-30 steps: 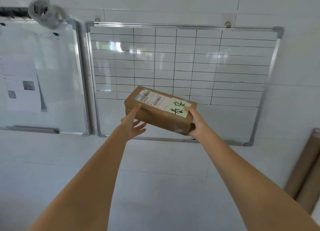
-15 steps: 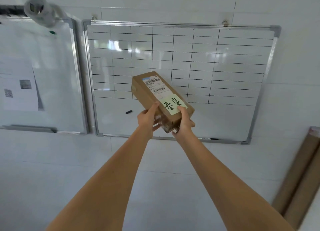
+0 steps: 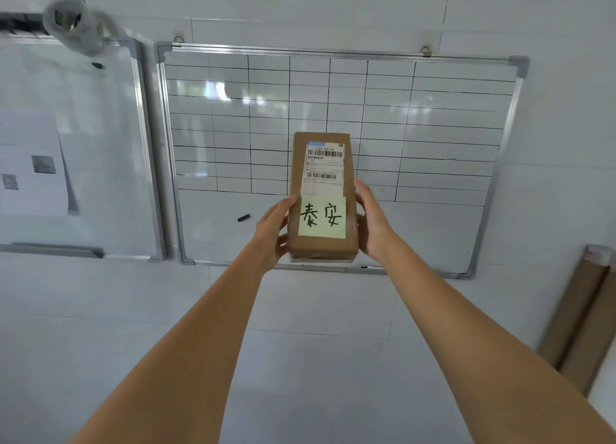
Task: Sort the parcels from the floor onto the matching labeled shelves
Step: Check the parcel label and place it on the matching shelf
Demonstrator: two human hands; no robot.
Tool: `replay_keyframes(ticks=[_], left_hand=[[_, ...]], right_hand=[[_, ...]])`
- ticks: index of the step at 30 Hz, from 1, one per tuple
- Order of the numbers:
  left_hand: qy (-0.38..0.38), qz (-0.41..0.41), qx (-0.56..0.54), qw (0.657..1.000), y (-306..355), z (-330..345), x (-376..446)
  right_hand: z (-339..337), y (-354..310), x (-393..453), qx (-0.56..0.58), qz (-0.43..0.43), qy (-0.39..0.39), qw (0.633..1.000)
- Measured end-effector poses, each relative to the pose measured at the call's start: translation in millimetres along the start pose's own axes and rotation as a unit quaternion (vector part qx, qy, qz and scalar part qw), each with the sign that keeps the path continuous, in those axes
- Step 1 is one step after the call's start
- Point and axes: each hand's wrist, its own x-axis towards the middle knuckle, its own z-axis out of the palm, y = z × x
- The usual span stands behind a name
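A brown cardboard parcel (image 3: 298, 163) is held up at arm's length in the middle of the view, its long side pointing away from me. It carries a white shipping label with barcodes and a pale yellow sticky note (image 3: 322, 216) with two handwritten characters. My left hand (image 3: 271, 231) grips the parcel's left side near its lower end. My right hand (image 3: 370, 220) grips the right side at the same height. No shelves and no floor parcels are in view.
A gridded whiteboard (image 3: 433, 117) hangs on the white tiled wall behind the parcel. A second whiteboard (image 3: 100, 143) with papers hangs at the left. A black marker cap (image 3: 243, 217) sticks to the gridded board. Brown cardboard tubes (image 3: 580, 313) lean at the right edge.
The parcel has been turned from lying crosswise to pointing straight away from me, sticky note now upright. Both hands shifted to grip its two long sides.
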Motion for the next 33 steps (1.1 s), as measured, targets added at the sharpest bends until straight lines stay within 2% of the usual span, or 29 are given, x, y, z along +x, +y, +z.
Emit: replay_keyframes(ticks=[6, 14, 23, 33], left_hand=[[0.010, 0.014, -0.006, 1.000, 8, 6, -2], [0.069, 0.109, 0.024, 0.991, 31, 18, -7], [0.022, 0.084, 0.015, 0.996, 16, 0, -9], [0.049, 0.071, 0.027, 0.996, 16, -10, -13]], right_hand=[[10, 2, 0, 0.026, -0.009, 0.021, 0.999], [7, 6, 2, 0.083, -0.026, -0.040, 0.995], [-4, 18, 5, 0.058, -0.026, -0.055, 0.996], [5, 26, 5, 0.063, 0.000, -0.050, 0.997]])
